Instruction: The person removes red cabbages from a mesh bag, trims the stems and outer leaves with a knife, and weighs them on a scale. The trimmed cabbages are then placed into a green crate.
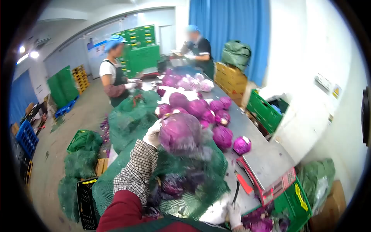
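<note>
My left hand (pixel 153 133), in a white glove, grips a large red cabbage (pixel 180 132) by its left side, raised over the green net (pixel 127 162). Loose film or leaves, blurred, hang at the cabbage's lower right. Near the bottom edge my right hand (pixel 234 215), also gloved, is closed round a thin dark tool (pixel 236 192) that points upward. More cabbages (pixel 222 137) lie on the metal table beyond. Dark purple leaves (pixel 172 184) rest on the net below the raised cabbage.
A red-framed scale (pixel 270 166) stands at the right, with an orange-red knife-like object (pixel 244 182) beside it. Green crates (pixel 295 205) sit below. Two people in blue caps stand at the table's far part, one left (pixel 114 73), one at the back (pixel 201 52).
</note>
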Tool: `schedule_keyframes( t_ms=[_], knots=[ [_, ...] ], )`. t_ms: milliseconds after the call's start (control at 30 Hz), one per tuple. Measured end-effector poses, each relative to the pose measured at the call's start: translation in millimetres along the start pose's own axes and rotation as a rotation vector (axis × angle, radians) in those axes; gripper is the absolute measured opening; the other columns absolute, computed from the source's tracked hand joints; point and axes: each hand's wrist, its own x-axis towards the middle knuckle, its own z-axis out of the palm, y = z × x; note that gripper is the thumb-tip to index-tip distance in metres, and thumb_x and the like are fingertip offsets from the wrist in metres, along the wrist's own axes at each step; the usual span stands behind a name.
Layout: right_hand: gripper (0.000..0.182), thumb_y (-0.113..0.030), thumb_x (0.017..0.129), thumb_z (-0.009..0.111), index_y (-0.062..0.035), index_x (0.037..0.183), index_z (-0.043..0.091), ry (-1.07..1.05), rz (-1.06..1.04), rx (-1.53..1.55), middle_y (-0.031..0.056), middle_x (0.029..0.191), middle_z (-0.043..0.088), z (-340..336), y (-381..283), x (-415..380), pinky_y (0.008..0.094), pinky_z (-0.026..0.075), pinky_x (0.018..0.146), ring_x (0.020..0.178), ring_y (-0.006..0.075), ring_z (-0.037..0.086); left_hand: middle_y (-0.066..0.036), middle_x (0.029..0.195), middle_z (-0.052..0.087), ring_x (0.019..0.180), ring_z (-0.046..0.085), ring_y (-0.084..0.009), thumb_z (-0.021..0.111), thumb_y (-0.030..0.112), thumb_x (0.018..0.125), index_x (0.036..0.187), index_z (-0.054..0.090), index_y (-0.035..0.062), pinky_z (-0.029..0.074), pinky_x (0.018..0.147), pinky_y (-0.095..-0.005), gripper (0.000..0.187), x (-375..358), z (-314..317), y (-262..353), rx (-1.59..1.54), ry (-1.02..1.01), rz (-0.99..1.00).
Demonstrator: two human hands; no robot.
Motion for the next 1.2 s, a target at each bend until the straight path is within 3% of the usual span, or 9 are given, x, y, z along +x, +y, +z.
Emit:
schedule_keyframes(
  t_ms=[167, 367, 500, 700, 767, 867, 1033, 1067, 1200],
  knots=[
    [0.04, -0.013, 0.092, 0.053, -0.0042, 0.131, 0.051, 0.308, 0.714, 1.675, 0.013, 0.117, 0.061, -135.9, -67.3, 62.9, 0.0262, 0.048, 0.058, 0.067, 0.0156, 0.061, -0.015, 0.129, 0.055, 0.119, 0.053, -0.0243, 0.076, 0.041, 0.072, 0.133, 0.045, -0.0045, 0.04, 0.104, -0.0397, 0.083, -5.7, 98.6, -97.0, 0.148, -0.702, -0.432],
    [0.061, -0.047, 0.083, 0.069, -0.0049, 0.125, 0.051, 0.339, 0.81, 2.078, 0.0056, 0.092, 0.064, -139.3, -67.0, -11.4, 0.0256, 0.048, 0.048, 0.06, 0.0153, 0.059, -0.012, 0.127, 0.057, 0.119, 0.052, -0.0185, 0.072, 0.026, 0.083, 0.132, 0.049, -0.0027, 0.037, 0.106, -0.0337, 0.061, -37.8, 145.2, -252.0, 0.19, -0.889, -0.661],
    [0.055, -0.023, 0.089, 0.066, -0.0074, 0.136, 0.042, 0.655, 1.018, 1.552, 0.0024, 0.103, 0.06, -127.5, -93.6, -23.9, 0.0232, 0.047, 0.048, 0.056, 0.0104, 0.055, -0.015, 0.127, 0.057, 0.117, 0.052, -0.0198, 0.052, 0.038, 0.097, 0.131, 0.048, -0.0067, 0.038, 0.104, -0.0314, 0.056, -79.9, 155.4, -299.9, 0.461, -0.547, -0.857],
    [0.048, -0.022, 0.094, 0.058, -0.0064, 0.135, 0.037, 0.402, 1.154, 1.319, 0.0041, 0.086, 0.056, -121.1, -118.8, -34.6, 0.0233, 0.043, 0.045, 0.051, 0.0102, 0.051, -0.023, 0.126, 0.055, 0.118, 0.053, -0.0277, 0.058, 0.042, 0.093, 0.128, 0.049, -0.0081, 0.036, 0.106, -0.0328, 0.062, -100.8, 171.4, -282.8, 1.105, -0.648, -0.334],
    [0.044, -0.024, 0.096, 0.055, -0.0062, 0.133, 0.04, 0.363, 1.129, 1.389, 0.0043, 0.083, 0.056, -122.6, -118.8, -44.6, 0.0232, 0.042, 0.046, 0.05, 0.0101, 0.051, -0.031, 0.139, 0.04, 0.131, 0.041, -0.0375, 0.066, 0.058, 0.078, 0.134, 0.039, -0.0102, 0.03, 0.111, -0.0406, 0.093, -103.8, 171.1, -261.5, 1.204, -0.826, -0.499],
    [0.042, -0.03, 0.097, 0.054, -0.0043, 0.129, 0.046, 0.249, 1.057, 1.434, 0.0028, 0.081, 0.055, -136.2, -116.9, -50.2, 0.0221, 0.042, 0.047, 0.052, 0.0079, 0.05, -0.032, 0.135, 0.038, 0.128, 0.039, -0.042, 0.079, 0.06, 0.061, 0.136, 0.034, -0.0082, 0.032, 0.109, -0.0424, 0.112, -155.5, 157.7, -266.1, 1.622, -0.7, -0.047],
    [0.029, -0.022, 0.098, 0.052, -0.001, 0.117, 0.053, 0.132, 0.943, 1.287, 0.005, 0.086, 0.06, -167.7, -94.0, -52.9, 0.0238, 0.046, 0.055, 0.063, 0.0099, 0.056, -0.027, 0.13, 0.046, 0.124, 0.045, -0.0368, 0.08, 0.054, 0.061, 0.134, 0.039, -0.0068, 0.035, 0.108, -0.0402, 0.103, -105.1, 149.1, -269.3, 1.333, -0.856, -0.298],
    [0.025, -0.016, 0.096, 0.053, 0.0015, 0.114, 0.055, 0.197, 0.575, 0.754, 0.009, 0.095, 0.062, -136.0, -73.1, -70.6, 0.0273, 0.05, 0.064, 0.076, 0.0159, 0.06, -0.028, 0.13, 0.046, 0.125, 0.045, -0.0365, 0.081, 0.053, 0.06, 0.136, 0.038, -0.0071, 0.035, 0.107, -0.0394, 0.106, -98.7, 155.8, -261.1, 1.38, -0.882, -0.385],
    [0.022, -0.011, 0.091, 0.055, 0.0017, 0.108, 0.058, 0.048, 0.701, 0.749, 0.0163, 0.101, 0.063, -149.2, -69.0, -56.1, 0.034, 0.052, 0.074, 0.09, 0.0278, 0.064, -0.029, 0.13, 0.047, 0.126, 0.045, -0.0349, 0.082, 0.051, 0.058, 0.139, 0.031, -0.0093, 0.036, 0.107, -0.036, 0.113, -94.4, 156.0, -265.7, 1.367, -0.922, -0.485]
  ],
)
